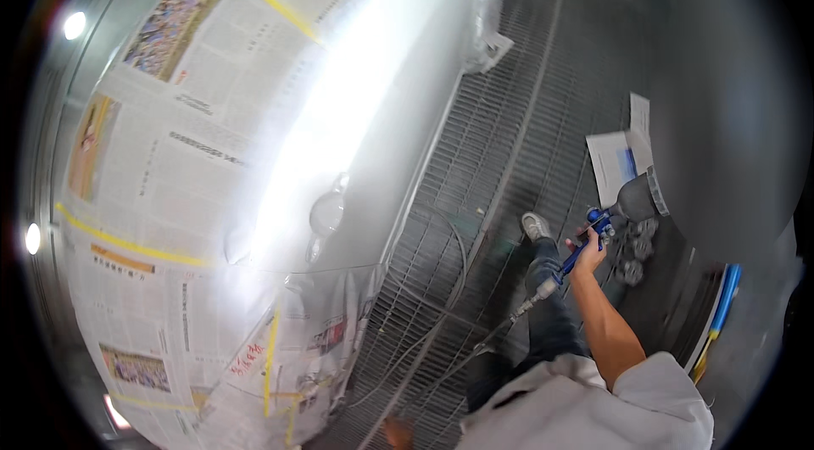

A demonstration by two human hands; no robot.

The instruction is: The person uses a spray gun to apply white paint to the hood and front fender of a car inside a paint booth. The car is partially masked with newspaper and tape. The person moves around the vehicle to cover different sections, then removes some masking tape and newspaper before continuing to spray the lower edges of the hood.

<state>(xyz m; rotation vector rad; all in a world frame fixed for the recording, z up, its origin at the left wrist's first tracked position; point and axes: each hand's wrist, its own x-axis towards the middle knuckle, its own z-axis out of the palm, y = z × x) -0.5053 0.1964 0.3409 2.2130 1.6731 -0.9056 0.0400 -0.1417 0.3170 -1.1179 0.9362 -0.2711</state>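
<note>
My right hand grips a blue spray gun with a grey cup and a hose coupling below its handle. My left hand is a blurred patch at the lower edge, near the hose; its fingers are smeared. To the left, a silver car panel with a recessed door handle is bordered by newspaper masking held with yellow tape.
The grated floor carries looped hose and loose paper sheets. A large dark rounded shape fills the upper right, with a blue-and-yellow object below it. Lights shine at the far left.
</note>
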